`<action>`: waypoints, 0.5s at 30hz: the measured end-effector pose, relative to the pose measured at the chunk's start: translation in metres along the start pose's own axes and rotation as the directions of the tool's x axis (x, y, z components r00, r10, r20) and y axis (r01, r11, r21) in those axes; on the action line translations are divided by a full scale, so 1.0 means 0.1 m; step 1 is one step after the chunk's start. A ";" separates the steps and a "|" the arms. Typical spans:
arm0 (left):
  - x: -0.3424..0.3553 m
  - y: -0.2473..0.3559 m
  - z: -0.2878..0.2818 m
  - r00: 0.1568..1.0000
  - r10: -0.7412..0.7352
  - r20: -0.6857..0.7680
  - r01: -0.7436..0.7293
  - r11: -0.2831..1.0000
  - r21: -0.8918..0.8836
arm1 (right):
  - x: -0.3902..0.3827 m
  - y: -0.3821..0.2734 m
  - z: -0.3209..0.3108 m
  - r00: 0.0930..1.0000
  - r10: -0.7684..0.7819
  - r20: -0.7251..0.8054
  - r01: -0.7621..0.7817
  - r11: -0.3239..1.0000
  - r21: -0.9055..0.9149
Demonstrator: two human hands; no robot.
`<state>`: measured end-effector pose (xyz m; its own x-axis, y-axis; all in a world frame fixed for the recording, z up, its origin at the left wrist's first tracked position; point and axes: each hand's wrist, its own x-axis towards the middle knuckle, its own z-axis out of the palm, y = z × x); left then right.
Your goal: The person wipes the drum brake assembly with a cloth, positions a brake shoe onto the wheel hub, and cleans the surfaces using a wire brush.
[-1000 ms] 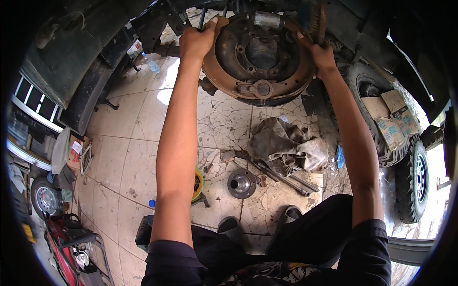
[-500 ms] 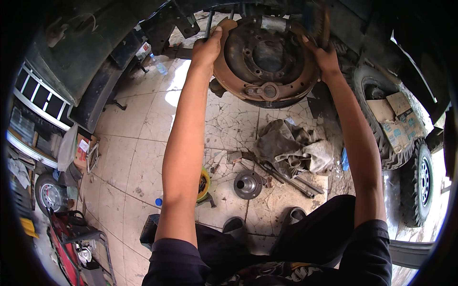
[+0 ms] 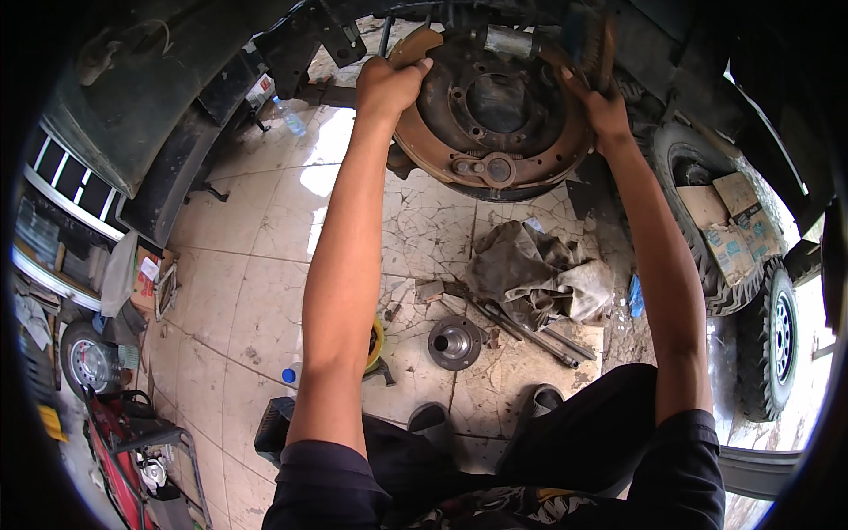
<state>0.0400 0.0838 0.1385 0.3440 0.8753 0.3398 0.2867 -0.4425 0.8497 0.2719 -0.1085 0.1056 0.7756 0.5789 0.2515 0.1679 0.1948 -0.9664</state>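
A drum brake assembly hangs in front of me at the top of the view, with its dark round backing plate (image 3: 481, 146) and a silver cylinder (image 3: 511, 41) on top. Two rusty curved brake shoes line it, the left shoe (image 3: 417, 141) and the right shoe (image 3: 570, 152), meeting at the bottom pivot. My left hand (image 3: 390, 87) is closed around the upper left shoe, thumb over its inner edge. Over at the upper right, my right hand (image 3: 604, 113) grips the right shoe's outer side; its fingers are partly hidden. A brown upright piece (image 3: 606, 55) stands just beyond that hand.
Below on the cracked tiles lie a flanged hub (image 3: 455, 343), a dirty grey cloth (image 3: 539, 274) and metal bars (image 3: 530, 334). A yellow container (image 3: 377, 344) is half behind my left forearm. Large tyres (image 3: 777, 340) and flattened cardboard (image 3: 738, 231) stand right; a red machine (image 3: 119, 459) sits left.
My left hand has shifted slightly inward and down, its thumb now reaching over the left shoe's inner edge. My right hand stays nearly in place.
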 end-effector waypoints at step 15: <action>-0.10 0.09 -0.05 0.997 0.061 0.041 -0.065 0.992 0.108 | 0.08 0.05 -0.04 0.999 -0.034 0.043 0.036 0.998 -0.048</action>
<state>0.0351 0.0724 0.1446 0.3972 0.8379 0.3745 0.3585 -0.5173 0.7771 0.2817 -0.1061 0.1026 0.7426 0.6057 0.2858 0.2247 0.1767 -0.9583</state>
